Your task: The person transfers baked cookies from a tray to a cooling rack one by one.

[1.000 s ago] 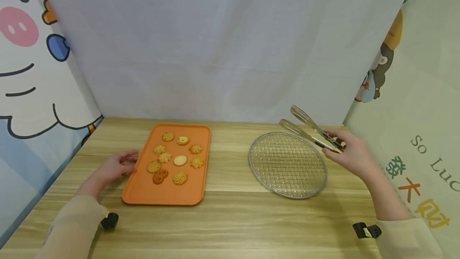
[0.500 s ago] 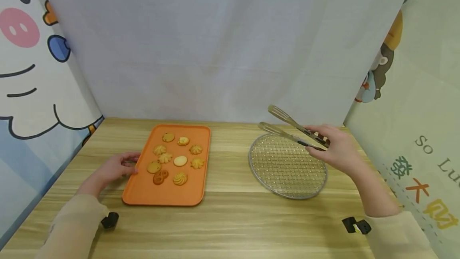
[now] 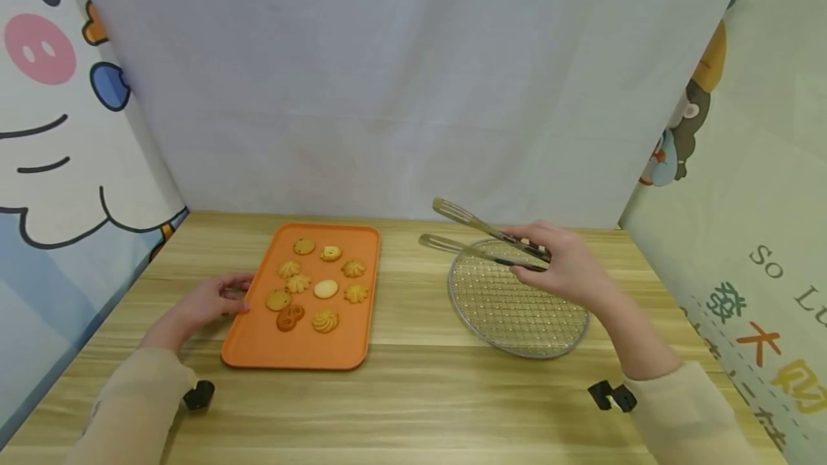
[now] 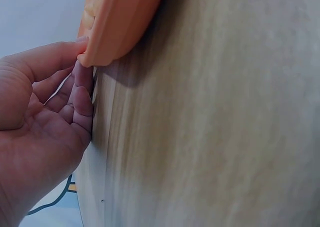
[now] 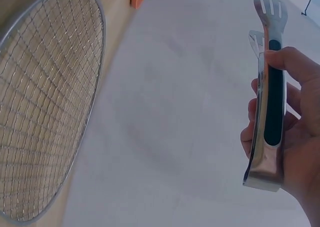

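Note:
My right hand [image 3: 561, 268] grips steel tongs [image 3: 479, 237] by their handle above the far left part of a round wire rack [image 3: 517, 298]; the slotted tips point left and stand apart. In the right wrist view the tongs [image 5: 267, 82] rise from my right hand [image 5: 292, 137], with the wire rack [image 5: 47, 102] below. My left hand [image 3: 208, 299] rests on the table against the left rim of an orange tray [image 3: 258, 336] that carries several cookies [image 3: 326, 288]. The left wrist view shows my left hand [image 4: 45, 122] with fingers touching the tray's rim [image 4: 117, 24].
The wooden table [image 3: 413, 400] is closed in by a white back curtain and cartoon-printed side panels. Bare tabletop lies between the tray and the rack and along the front edge.
My right hand has carried the tongs leftward, from the rack's right edge to above its far left part. The left hand has stayed at the tray's rim.

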{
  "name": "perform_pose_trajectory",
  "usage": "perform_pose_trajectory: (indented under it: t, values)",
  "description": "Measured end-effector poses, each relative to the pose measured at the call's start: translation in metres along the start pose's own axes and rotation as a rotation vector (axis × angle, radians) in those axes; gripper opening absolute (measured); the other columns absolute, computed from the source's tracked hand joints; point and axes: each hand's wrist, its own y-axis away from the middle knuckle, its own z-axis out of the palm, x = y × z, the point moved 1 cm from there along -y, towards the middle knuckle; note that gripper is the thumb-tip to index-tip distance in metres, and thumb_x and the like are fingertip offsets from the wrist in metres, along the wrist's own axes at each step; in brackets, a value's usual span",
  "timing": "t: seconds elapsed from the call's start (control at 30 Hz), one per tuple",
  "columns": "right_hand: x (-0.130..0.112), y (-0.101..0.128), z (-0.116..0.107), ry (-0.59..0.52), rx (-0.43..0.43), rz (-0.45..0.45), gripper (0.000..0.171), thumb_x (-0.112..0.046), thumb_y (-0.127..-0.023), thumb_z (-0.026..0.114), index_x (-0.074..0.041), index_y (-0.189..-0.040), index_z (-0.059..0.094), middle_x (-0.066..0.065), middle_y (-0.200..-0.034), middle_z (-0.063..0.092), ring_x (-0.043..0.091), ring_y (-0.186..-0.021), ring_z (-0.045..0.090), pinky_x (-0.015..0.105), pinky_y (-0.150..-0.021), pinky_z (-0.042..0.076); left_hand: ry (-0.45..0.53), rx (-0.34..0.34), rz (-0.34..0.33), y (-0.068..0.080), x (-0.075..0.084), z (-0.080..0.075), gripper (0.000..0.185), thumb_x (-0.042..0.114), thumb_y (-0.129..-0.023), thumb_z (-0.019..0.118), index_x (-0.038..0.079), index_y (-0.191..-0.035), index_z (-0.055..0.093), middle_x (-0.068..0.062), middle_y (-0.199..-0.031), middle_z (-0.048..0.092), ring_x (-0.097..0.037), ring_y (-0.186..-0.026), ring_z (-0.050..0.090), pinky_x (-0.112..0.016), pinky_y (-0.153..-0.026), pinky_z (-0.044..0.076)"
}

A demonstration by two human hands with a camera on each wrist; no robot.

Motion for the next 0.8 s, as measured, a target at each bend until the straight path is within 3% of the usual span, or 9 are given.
perform_pose_trajectory:
  t: [0.37, 0.67, 0.8]
  values:
    - [-0.022, -0.016, 0.034, -0.069, -0.092, -0.060, 0.051, -0.016, -0.077, 0.075, -0.017, -0.126, 0.061, 0.004, -0.116, 0.064, 0.018, -0.091, 0.061, 0.037, -0.074, 0.050, 0.017, -0.005, 0.000, 0.000, 0.001, 0.000, 0.068, 0.017, -0.089, 0.064, -0.006, -0.143, 0.031, -0.029, -0.135, 0.041, -0.033, -0.110, 0.052, -0.031, -0.079, 0.048]
    - [-0.036, -0.024, 0.068, -0.044, -0.180, -0.093, 0.047, -0.019, -0.079, 0.072, -0.020, -0.125, 0.062, -0.001, -0.112, 0.065, 0.013, -0.073, 0.056, 0.028, -0.064, 0.043, 0.022, -0.004, 0.013, -0.002, 0.002, 0.000, 0.067, 0.016, -0.089, 0.065, -0.008, -0.142, 0.032, -0.030, -0.134, 0.042, -0.029, -0.105, 0.055, -0.029, -0.076, 0.049]
    - [-0.042, -0.028, 0.082, -0.029, -0.230, -0.095, 0.047, -0.024, -0.081, 0.071, -0.022, -0.127, 0.060, -0.003, -0.112, 0.064, 0.009, -0.074, 0.059, 0.024, -0.064, 0.044, 0.028, -0.005, 0.015, 0.001, 0.002, 0.000, 0.067, 0.016, -0.089, 0.065, -0.008, -0.142, 0.032, -0.030, -0.132, 0.042, -0.025, -0.102, 0.056, -0.029, -0.076, 0.049]
